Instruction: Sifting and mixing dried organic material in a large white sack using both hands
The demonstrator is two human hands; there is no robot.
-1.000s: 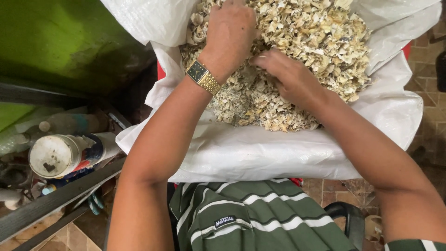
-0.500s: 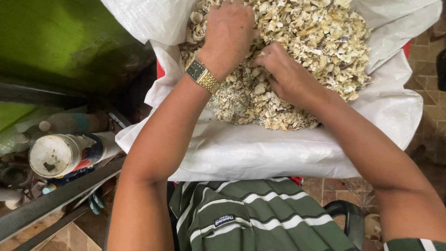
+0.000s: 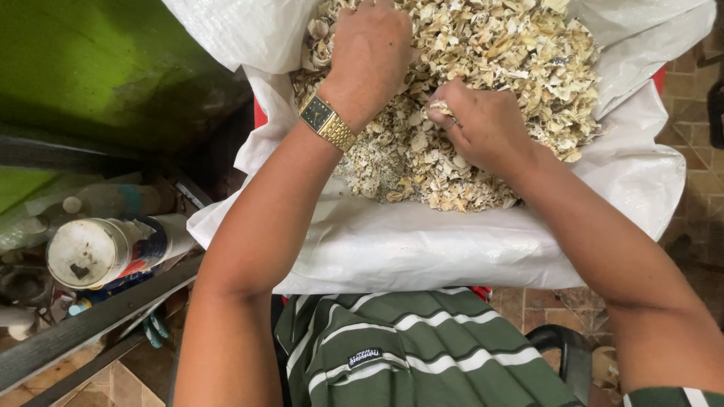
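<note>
A heap of pale, broken shell pieces [image 3: 520,68] fills an open white woven sack [image 3: 422,241] in front of me. My left hand [image 3: 373,56], with a gold wristwatch [image 3: 326,122] on the wrist, rests palm down on the heap with its fingers dug into the pieces. My right hand [image 3: 483,124] lies on the near part of the heap, fingers curled around a few shell pieces. Both forearms reach in over the sack's folded front edge.
A white can with a dirty lid [image 3: 90,252] lies at the left beside a plastic bottle [image 3: 113,200] and dark metal bars [image 3: 83,324]. A green wall [image 3: 98,68] is behind them. My striped green shirt [image 3: 407,354] and brown floor tiles [image 3: 690,188] show below and right.
My right hand has shifted a little toward me over the heap and curled tighter on some pieces. The left hand has stayed almost where it was.
</note>
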